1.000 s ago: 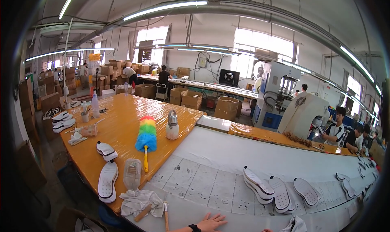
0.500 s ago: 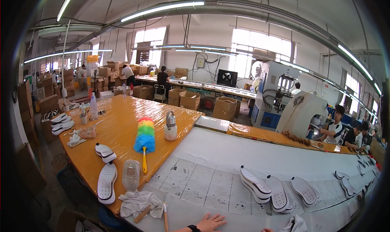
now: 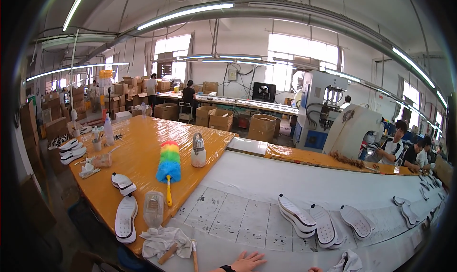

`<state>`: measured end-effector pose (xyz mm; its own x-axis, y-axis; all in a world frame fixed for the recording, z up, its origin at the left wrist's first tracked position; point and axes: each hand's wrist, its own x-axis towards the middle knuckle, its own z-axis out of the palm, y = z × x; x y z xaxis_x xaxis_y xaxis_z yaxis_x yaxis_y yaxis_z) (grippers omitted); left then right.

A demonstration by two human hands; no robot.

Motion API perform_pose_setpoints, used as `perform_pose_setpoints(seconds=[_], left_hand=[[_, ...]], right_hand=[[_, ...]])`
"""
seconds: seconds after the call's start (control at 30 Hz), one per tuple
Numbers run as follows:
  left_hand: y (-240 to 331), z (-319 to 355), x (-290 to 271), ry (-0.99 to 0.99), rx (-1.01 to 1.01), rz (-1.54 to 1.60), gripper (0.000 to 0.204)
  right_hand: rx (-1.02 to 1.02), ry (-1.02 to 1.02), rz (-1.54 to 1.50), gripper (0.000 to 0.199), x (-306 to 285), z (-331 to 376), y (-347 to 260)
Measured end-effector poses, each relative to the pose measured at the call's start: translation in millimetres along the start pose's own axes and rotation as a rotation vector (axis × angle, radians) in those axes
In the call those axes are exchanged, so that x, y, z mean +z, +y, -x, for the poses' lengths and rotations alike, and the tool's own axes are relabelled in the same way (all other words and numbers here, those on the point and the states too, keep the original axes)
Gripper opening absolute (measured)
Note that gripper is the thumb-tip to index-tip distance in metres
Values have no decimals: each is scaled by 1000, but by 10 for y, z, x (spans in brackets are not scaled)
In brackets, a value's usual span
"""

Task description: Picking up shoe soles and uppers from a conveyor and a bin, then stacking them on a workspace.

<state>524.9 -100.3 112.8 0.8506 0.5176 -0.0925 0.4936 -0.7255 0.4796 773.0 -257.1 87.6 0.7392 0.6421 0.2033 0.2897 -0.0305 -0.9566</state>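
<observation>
My left hand (image 3: pixel 248 261) lies flat on the grey front edge of the long table (image 3: pixel 216 234), fingers spread and nothing in them. A black band (image 3: pixel 227 268) circles its wrist. Of my right hand (image 3: pixel 315 269) only a small bit shows at the lower edge; its fingers are mostly hidden. Close beside it is a crumpled whitish cloth (image 3: pixel 348 261), and I cannot tell whether the hand touches it. Beyond the hands, white shoe soles with dark rims rest on the table: a stacked pair (image 3: pixel 296 215), another pair (image 3: pixel 324 224) and one more pair (image 3: pixel 354 220).
Left, an orange-covered table (image 3: pixel 138 138) bears a rainbow duster (image 3: pixel 169 162), a flask (image 3: pixel 198 150), a clear plastic container (image 3: pixel 153 209), soles (image 3: pixel 125 219), a white rag (image 3: pixel 166 241) and a wooden-handled brush (image 3: pixel 194 255). Co-workers (image 3: pixel 392 146) sit at right near a machine (image 3: pixel 354 131).
Both hands stay in place while the view shifts slightly. At the far left, a person who was bent over now stands upright. The seated co-worker at right has shifted a little.
</observation>
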Motion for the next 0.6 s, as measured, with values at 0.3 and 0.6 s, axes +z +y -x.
perform_pose_setpoints(seconds=[0.3,0.6], left_hand=[[10,-42,24,-25,-2,-11,61],[34,-67,5,-74,-7,-10,65]], right_hand=[[103,-15,-266,16,-140,-15,-166],[-268,-496,-855,30,-640,151,-1486]])
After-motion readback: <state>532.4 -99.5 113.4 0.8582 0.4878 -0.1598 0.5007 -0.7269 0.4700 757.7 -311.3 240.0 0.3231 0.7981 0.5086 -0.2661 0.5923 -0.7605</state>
